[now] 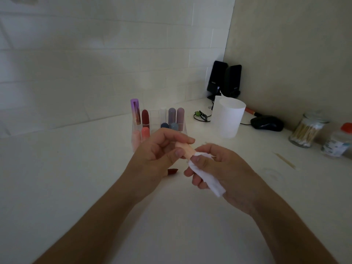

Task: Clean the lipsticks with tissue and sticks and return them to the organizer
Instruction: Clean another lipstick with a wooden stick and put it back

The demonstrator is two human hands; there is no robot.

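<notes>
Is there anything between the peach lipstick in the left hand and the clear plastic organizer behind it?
Nothing visible does. The peach lipstick tube, held by the left hand, is just in front of the clear plastic organizer. Only the white tissue in the right hand covers its end.

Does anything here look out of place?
Two loose bits: a dark red piece, maybe a cap, lies on the counter beneath the left hand, and a wooden stick lies alone near the swab jar.

The tissue [209, 181] is soft paper, the lipstick [183, 151] matt peach plastic, the organizer [155, 119] clear plastic (glossy).
</notes>
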